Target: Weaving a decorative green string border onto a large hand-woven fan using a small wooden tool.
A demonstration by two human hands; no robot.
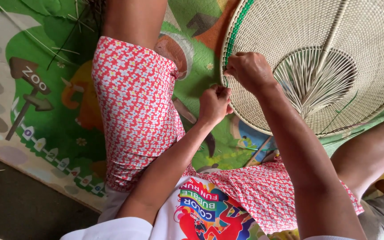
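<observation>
Left hand (214,103): pinched shut on a thin strand at the rim of the woven fan (316,66). Right hand (250,71): just above, gripping that rim. Beyond the right hand: green edging (236,26) binds one short stretch; remaining rim bare.

Woven fan (361,40) at upper right, over play mat (50,106); right hand (250,71) on fan's left rim; left hand (214,104) just below-left, touching rim edge; person's leg (134,98) left of both hands; loose strands (67,35) on mat, far upper left.
</observation>
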